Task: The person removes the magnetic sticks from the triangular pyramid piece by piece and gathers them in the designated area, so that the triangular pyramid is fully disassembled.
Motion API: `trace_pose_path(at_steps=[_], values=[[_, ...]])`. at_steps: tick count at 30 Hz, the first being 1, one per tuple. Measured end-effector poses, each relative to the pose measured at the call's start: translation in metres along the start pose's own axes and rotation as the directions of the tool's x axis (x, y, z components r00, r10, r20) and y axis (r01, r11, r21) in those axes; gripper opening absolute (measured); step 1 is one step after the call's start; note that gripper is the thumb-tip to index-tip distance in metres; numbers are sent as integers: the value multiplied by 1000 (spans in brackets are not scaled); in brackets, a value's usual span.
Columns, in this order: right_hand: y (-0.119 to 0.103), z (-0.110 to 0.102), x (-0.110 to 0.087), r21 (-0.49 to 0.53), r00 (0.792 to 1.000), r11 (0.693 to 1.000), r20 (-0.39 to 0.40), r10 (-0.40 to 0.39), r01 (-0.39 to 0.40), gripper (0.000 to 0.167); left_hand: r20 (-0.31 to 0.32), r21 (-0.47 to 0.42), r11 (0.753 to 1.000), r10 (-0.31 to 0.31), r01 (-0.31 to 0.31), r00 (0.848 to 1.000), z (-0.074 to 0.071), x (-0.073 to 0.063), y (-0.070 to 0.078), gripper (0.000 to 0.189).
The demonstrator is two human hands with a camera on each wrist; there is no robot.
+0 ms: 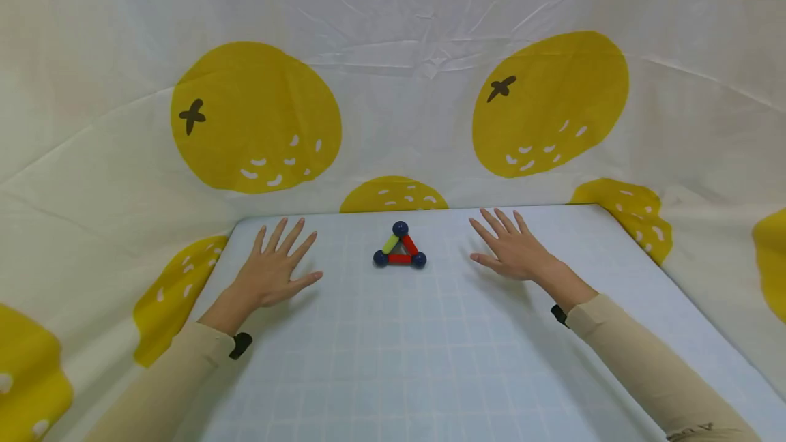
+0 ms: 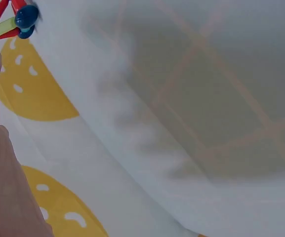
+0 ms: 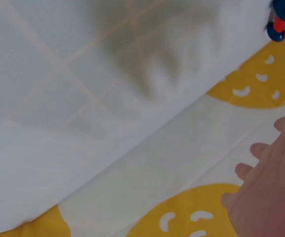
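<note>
Near the far edge of the table stands a magnetic ball-and-stick construction (image 1: 400, 259). Seen from the head, it forms a triangle of dark blue balls joined by two red sticks and one yellow-green stick. Part of it also shows at the top corner of each wrist view, with balls one behind another. To its left my left hand (image 1: 273, 271) hovers palm down over the table, fingers straight and spread. On the other side, my right hand (image 1: 510, 247) is held likewise, fingers spread, apart from the construction. Both hands hold nothing and cast shadows below.
The pale table (image 1: 393, 360) carries a faint grid pattern. A white cloth (image 1: 405, 121) printed with yellow fruit hangs behind it and along both sides. Dark bands (image 1: 241, 345) sit at the wrists, by the beige sleeves (image 1: 651, 367).
</note>
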State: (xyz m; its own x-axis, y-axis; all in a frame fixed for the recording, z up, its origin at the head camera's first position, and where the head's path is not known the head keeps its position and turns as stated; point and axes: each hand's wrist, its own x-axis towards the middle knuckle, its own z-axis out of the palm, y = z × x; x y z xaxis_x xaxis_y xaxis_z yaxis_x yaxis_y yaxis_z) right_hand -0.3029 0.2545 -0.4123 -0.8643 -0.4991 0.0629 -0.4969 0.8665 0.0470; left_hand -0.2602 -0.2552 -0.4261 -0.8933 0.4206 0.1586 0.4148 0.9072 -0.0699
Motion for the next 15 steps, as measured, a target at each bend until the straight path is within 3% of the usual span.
trace_pose_path(at_steps=[15], values=[[-17, 3, 6, 7, 999, 999, -14, -35, 35, 83, -25, 29, 999, 22, -21, 999, -1, 13, 21, 88]])
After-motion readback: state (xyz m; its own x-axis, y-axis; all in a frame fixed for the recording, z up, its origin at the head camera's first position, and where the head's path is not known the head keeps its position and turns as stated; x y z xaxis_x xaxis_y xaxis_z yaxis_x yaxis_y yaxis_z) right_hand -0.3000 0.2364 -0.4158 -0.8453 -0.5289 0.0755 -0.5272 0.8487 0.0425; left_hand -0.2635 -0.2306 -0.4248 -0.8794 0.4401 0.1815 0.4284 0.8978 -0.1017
